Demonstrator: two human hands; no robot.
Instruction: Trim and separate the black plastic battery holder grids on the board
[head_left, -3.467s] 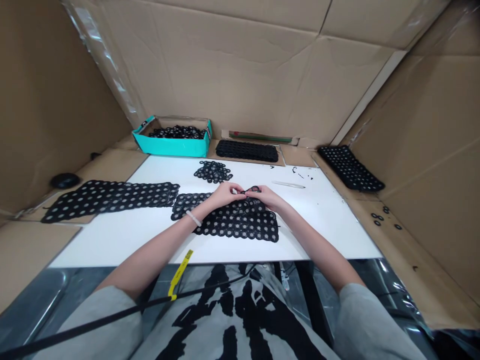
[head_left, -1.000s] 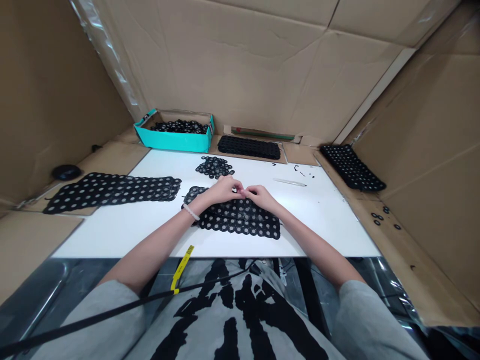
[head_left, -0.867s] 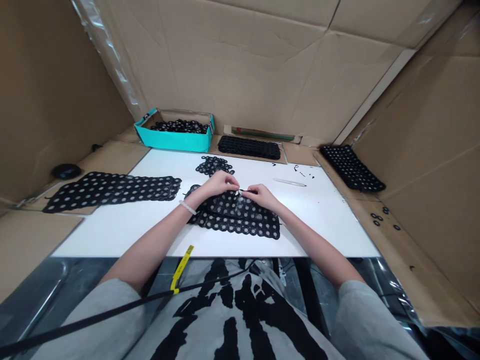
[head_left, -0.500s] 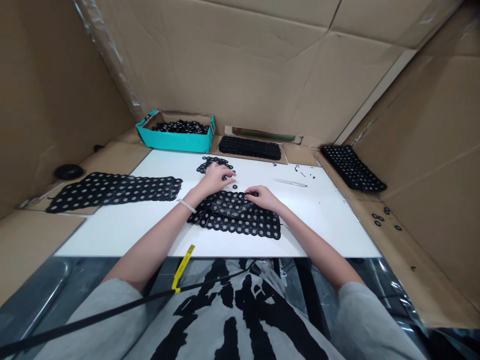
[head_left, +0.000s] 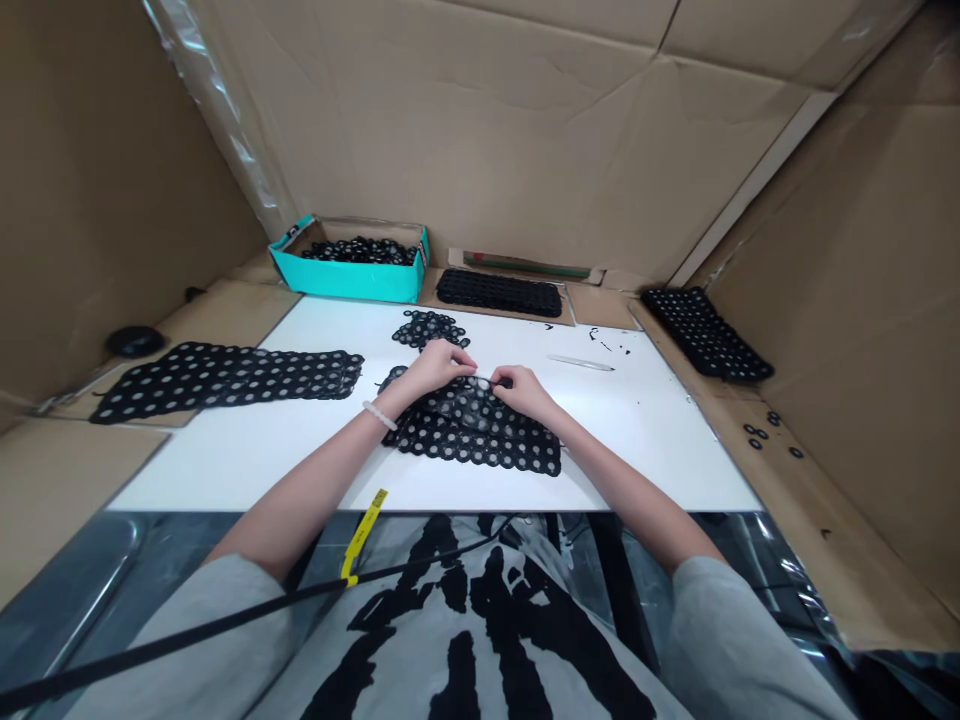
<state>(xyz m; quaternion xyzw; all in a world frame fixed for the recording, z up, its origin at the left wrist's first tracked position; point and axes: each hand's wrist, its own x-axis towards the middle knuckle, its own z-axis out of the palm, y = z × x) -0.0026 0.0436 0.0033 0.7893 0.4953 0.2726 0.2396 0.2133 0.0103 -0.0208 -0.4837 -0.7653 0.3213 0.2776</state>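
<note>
A black sheet of joined rings (head_left: 480,440) lies on the white table (head_left: 247,450) in front of me. My left hand (head_left: 435,365) and my right hand (head_left: 523,389) meet over its far edge, fingers pinched together around a small black piece too small to make out. A loose heap of black rings (head_left: 427,328) sits just beyond my left hand.
A long black ring sheet (head_left: 225,375) lies at the left. A teal box (head_left: 345,278) holds rings at the back, beside a black stack (head_left: 499,293). Another ring sheet (head_left: 705,335) leans at the right. A thin white tool (head_left: 581,364) and scattered rings (head_left: 765,430) lie about.
My left hand reached out to the loose ring heap half a second ago, then came back to meet my right hand over the sheet's far edge.
</note>
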